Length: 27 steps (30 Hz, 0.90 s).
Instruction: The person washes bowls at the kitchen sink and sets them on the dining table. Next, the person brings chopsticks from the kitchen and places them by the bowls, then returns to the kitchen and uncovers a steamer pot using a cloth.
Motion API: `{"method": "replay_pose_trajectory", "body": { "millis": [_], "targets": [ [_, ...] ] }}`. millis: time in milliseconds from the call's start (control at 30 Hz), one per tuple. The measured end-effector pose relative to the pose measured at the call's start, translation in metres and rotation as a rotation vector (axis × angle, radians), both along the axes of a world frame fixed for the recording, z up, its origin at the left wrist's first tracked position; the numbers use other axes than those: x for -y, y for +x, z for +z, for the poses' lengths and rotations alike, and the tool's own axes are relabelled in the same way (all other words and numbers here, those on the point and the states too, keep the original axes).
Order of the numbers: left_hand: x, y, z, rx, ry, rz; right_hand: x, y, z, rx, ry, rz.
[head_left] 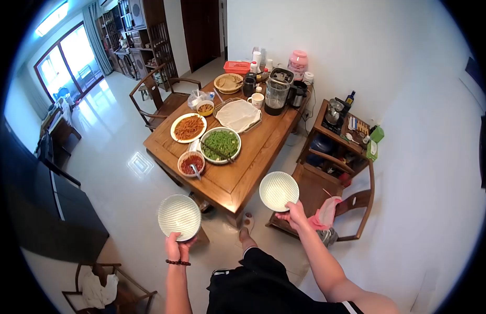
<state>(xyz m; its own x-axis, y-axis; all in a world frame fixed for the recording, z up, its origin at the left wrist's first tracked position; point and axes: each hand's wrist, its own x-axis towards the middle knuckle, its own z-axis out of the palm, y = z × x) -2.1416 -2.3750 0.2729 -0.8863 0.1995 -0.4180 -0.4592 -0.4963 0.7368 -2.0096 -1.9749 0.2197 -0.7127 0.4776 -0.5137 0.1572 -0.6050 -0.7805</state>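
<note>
One pale ribbed bowl (179, 215) is gripped in the left hand (180, 245), thumb over the near rim and fingers beneath; a second ribbed bowl (279, 189) is clamped likewise in the right hand (292, 213), thumb at its lower right rim. The hands are well apart, either side of the near corner of the wooden table (230, 183). Both mouths face up toward the camera; being round, neither bowl has a long axis. No food shows in either.

On the table, a plate (173, 129) holds orange-brown shreds, and a large white bowl (216, 161) holds chopped greens with dark chopsticks (215, 152) laid across. Just beside, a small bowl (182, 171) carries red sauce and a spoon (195, 171). Behind stand a yellow bowl (206, 114) of brownish pieces and a basket (216, 86) of what look like flatbreads (228, 81).
</note>
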Motion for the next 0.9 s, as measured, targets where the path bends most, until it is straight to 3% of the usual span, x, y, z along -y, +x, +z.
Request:
{"method": "replay_pose_trajectory", "body": {
  "millis": [233,467,900],
  "targets": [
    [-0.148,-0.122,0.002,0.069,-0.033,-0.148,-0.115,-0.209,-0.068,0.191,0.121,-0.008],
    [-0.229,-0.217,0.014,0.154,-0.051,-0.210,-0.171,-0.313,-0.132,0.366,0.163,-0.045],
    [-0.185,-0.372,-0.026,0.238,-0.035,-0.301,-0.161,-0.351,-0.165,0.413,0.116,-0.164]
  ]
}}
